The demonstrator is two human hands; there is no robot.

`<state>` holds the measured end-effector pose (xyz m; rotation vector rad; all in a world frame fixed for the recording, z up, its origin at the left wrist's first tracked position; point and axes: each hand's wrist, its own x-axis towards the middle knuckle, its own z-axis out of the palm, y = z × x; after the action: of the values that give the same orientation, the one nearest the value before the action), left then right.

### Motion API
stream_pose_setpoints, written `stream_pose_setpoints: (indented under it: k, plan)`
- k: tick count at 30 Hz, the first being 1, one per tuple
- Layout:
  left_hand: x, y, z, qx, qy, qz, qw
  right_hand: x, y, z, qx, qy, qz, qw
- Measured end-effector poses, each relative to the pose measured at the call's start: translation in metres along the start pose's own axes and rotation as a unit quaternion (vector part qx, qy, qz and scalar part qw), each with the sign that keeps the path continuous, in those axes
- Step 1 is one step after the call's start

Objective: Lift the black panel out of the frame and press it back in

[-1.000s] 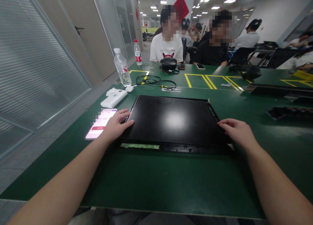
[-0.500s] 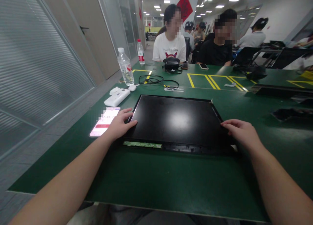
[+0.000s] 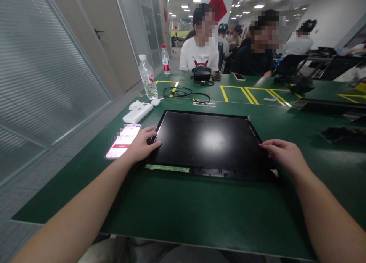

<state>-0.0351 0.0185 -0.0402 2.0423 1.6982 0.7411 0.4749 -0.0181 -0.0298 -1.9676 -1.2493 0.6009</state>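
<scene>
A black LCD screen panel (image 3: 208, 141) lies flat on the green table, a bright reflection on its face. Along its near edge runs a green circuit board strip (image 3: 167, 168). My left hand (image 3: 143, 144) rests on the panel's left edge, fingers spread and the thumb on the border. At the right edge, my right hand (image 3: 283, 153) has its thumb and fingertips pinched on the panel's rim. Whether a small piece is between those fingertips cannot be seen. A lit phone (image 3: 123, 141) lies beside my left hand, partly behind it.
Left of the panel are a white power bank (image 3: 138, 113) and a water bottle (image 3: 148, 78). A black cable (image 3: 183, 92) coils behind it. Dark frame parts (image 3: 328, 107) lie at the right. Two people sit across the table (image 3: 194, 213), near a black headset (image 3: 201, 75).
The view has shifted very slightly. Both hands keep their places at the panel's edges, and the panel lies as before.
</scene>
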Motion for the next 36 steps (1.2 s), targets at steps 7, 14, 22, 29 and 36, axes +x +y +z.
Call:
stream_pose_setpoints:
  k: [7,14,22,29,36]
  plan:
    - [0.0,-0.001,0.001,0.026,-0.011,0.009,1.0,0.0,0.003,0.0,0.012,0.002,0.01,1.0]
    - [-0.002,0.002,0.006,0.051,-0.028,0.039,0.998,-0.003,-0.005,0.0,0.012,0.008,0.029,0.999]
    - [-0.012,0.017,-0.008,0.088,-0.07,0.103,0.988,-0.007,-0.011,0.001,-0.019,0.012,0.016,1.0]
    - [-0.013,0.019,-0.023,0.072,-0.175,0.169,0.967,-0.008,-0.01,0.001,-0.021,0.018,0.008,1.0]
    - [-0.014,0.013,-0.032,0.056,-0.205,0.189,0.959,-0.008,-0.009,0.001,-0.023,0.016,0.01,1.0]
